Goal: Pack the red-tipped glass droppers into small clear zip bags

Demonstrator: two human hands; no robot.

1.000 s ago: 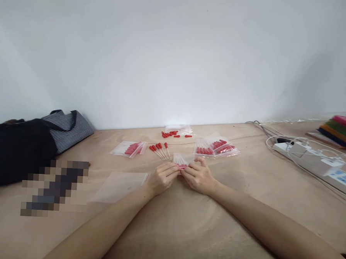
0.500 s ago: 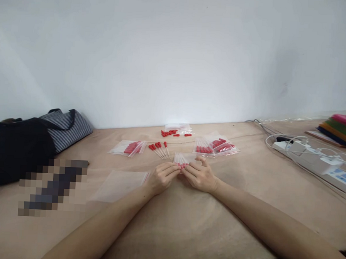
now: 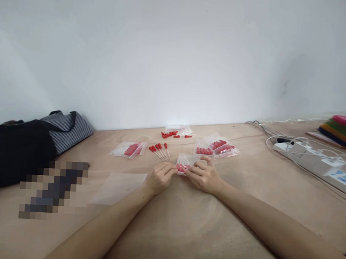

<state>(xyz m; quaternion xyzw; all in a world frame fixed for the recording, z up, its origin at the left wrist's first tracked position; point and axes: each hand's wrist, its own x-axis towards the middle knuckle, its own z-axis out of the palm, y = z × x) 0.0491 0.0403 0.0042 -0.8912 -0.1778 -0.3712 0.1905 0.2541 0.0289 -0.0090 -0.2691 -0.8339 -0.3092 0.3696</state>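
Observation:
A clear zip bag (image 3: 184, 161) with several red-topped droppers lies at the middle of the table, its zip edge toward me. My left hand (image 3: 160, 177) pinches the left end of that edge. The fingers of my right hand (image 3: 204, 175) are closed on its right side. Just behind lie several loose droppers (image 3: 160, 150) with red bulbs and pale stems. Filled bags (image 3: 215, 146) overlap at the right, and another filled bag (image 3: 128, 149) is at the left. Loose red bulbs (image 3: 169, 134) lie farther back beside a clear bag (image 3: 178, 128).
A flat clear bag (image 3: 119, 188) lies by my left forearm. At the left are a black bag (image 3: 21, 152) and a blurred dark object (image 3: 55, 189). A white power strip (image 3: 319, 164) with cables and a stack of coloured folders (image 3: 339, 130) are at the right.
My hands have moved slightly apart along the bag's near edge, and more of the red bulbs inside now shows between them.

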